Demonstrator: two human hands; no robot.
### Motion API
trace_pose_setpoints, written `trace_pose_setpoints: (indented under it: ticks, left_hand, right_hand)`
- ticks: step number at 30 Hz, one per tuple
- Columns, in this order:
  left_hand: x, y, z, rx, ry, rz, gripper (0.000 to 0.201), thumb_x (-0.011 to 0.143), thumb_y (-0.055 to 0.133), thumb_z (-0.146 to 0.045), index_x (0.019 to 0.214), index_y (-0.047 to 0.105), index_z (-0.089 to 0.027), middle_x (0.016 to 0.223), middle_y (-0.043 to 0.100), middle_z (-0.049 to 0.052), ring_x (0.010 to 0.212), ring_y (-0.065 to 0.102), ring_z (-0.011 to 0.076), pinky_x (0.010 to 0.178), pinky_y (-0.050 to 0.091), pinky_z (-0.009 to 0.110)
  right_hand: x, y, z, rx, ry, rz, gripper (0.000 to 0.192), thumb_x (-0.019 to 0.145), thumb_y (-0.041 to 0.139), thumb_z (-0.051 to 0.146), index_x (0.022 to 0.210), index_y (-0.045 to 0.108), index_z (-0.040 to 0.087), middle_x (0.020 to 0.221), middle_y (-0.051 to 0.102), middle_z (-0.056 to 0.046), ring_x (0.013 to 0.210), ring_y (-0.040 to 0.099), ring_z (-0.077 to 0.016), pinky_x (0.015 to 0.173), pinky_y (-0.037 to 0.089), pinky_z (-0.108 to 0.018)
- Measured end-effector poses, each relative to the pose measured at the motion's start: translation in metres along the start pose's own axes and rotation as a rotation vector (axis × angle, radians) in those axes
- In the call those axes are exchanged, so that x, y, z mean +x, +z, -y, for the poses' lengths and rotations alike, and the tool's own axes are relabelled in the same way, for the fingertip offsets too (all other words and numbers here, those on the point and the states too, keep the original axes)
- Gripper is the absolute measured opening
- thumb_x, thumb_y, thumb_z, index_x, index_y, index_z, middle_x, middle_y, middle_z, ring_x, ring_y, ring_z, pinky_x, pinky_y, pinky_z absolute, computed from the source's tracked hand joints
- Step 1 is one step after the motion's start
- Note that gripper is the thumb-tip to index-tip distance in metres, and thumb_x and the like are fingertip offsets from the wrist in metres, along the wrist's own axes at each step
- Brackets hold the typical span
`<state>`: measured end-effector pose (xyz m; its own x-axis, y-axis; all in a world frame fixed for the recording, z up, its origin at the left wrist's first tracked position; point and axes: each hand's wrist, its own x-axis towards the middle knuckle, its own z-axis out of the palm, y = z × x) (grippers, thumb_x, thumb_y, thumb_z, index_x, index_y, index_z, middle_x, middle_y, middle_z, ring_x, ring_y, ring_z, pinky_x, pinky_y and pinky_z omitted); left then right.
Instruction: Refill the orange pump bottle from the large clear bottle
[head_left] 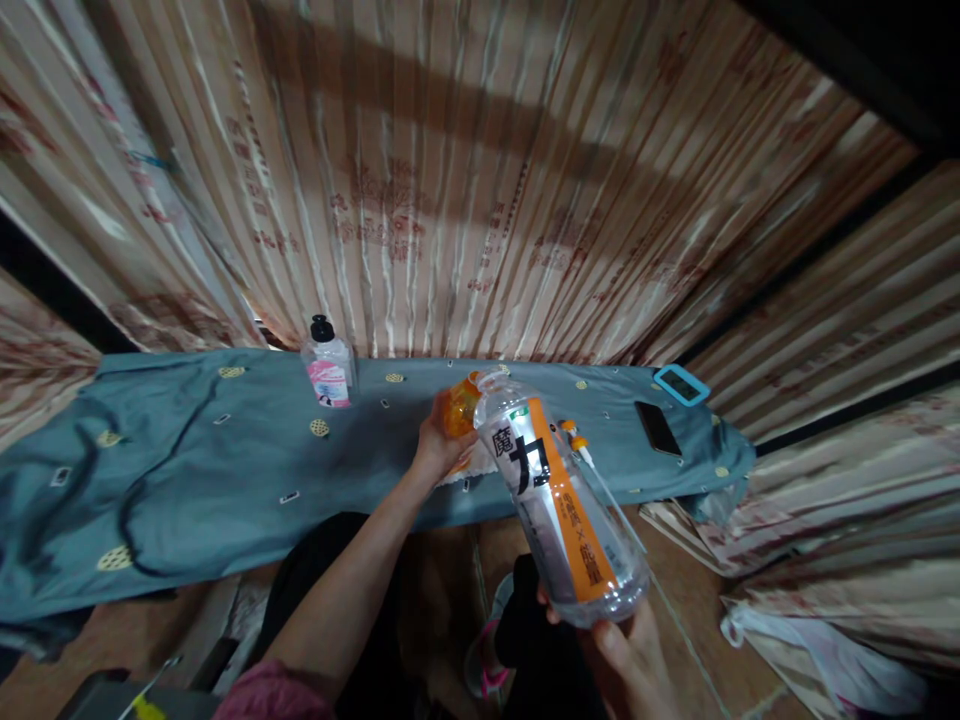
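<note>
Gripping a clear plastic drink bottle (559, 505) by its base with the right hand (626, 655), fingers wrapped under the bottom, neck tilting up and away toward the tabletop (225, 450). Showing an orange-and-white label with black characters along the bottle's side. Meeting the open mouth of that bottle with an orange cup-like piece (461, 403), too blurred to name more exactly, pinched in the left hand (436, 445), fingers curled around it, forearm stretching out from a pink sleeve (274, 695). Holding both just above the near edge of the tabletop, over a blue-grey cloth dotted with small yellow motifs. Standing well to the left on the cloth, a clear pump bottle (328, 365) with a black top and pink label, upright. Lying just right of the drink bottle, a small white item with an orange tip (576, 438). Resting farther right, a dark phone (658, 428) flat on the cloth, and beyond it a blue-rimmed device (681, 384) near the corner. Hanging behind everything, striped pinkish curtains (480, 180).
</note>
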<state>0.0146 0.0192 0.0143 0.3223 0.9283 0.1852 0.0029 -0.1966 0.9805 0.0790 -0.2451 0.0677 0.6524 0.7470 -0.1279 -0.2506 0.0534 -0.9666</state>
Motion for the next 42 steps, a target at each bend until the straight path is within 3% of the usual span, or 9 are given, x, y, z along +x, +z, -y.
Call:
trace_pose_setpoints:
  ticks: [5,15,26,34,42]
  left_hand:
    - [-0.002,0.0,-0.006,-0.03,-0.004,0.006,0.064,0.057,0.078,-0.022,0.113,0.047,-0.02,0.106,0.066,0.004,0.095,0.066,0.0225,0.087,0.053,0.039]
    - [0.0,0.0,0.009,-0.024,0.001,0.018,0.067,0.057,0.078,-0.021,0.115,0.046,-0.021,0.108,0.065,0.005,0.098,0.065,0.0228,0.087,0.053,0.038]
    - [-0.002,-0.002,0.003,0.035,0.005,0.026,0.066,0.057,0.076,-0.02,0.116,0.046,-0.02,0.107,0.066,0.005,0.096,0.066,0.0227,0.085,0.053,0.034]
    - [-0.003,-0.001,-0.002,0.004,-0.027,0.03,0.067,0.055,0.075,-0.016,0.115,0.046,-0.02,0.105,0.066,0.004,0.095,0.066,0.0227,0.085,0.053,0.035]
    - [-0.003,-0.002,-0.002,0.046,-0.013,0.027,0.065,0.057,0.075,-0.017,0.115,0.046,-0.022,0.107,0.065,0.003,0.096,0.066,0.0226,0.086,0.053,0.037]
  right_hand:
    - [-0.001,-0.001,-0.002,0.006,-0.018,-0.002,0.054,0.058,0.078,0.054,0.098,0.066,0.02,0.073,0.074,-0.007,0.067,0.068,-0.0242,0.066,0.053,-0.033]
    - [-0.001,-0.001,-0.001,-0.019,-0.043,0.018,0.05,0.063,0.075,0.055,0.095,0.066,0.019,0.072,0.074,-0.008,0.071,0.069,-0.0251,0.067,0.052,-0.033]
    - [-0.002,0.0,0.002,-0.045,-0.061,-0.005,0.051,0.06,0.076,0.057,0.094,0.065,0.02,0.069,0.074,-0.005,0.07,0.07,-0.0221,0.068,0.053,-0.029]
    - [-0.003,0.0,0.003,-0.053,-0.05,-0.033,0.041,0.06,0.076,0.052,0.087,0.067,0.023,0.067,0.074,-0.005,0.069,0.07,-0.0247,0.068,0.054,-0.031]
    - [-0.002,0.001,0.001,-0.024,-0.048,-0.021,0.045,0.059,0.077,0.053,0.093,0.067,0.024,0.069,0.075,-0.005,0.066,0.069,-0.022,0.066,0.053,-0.027]
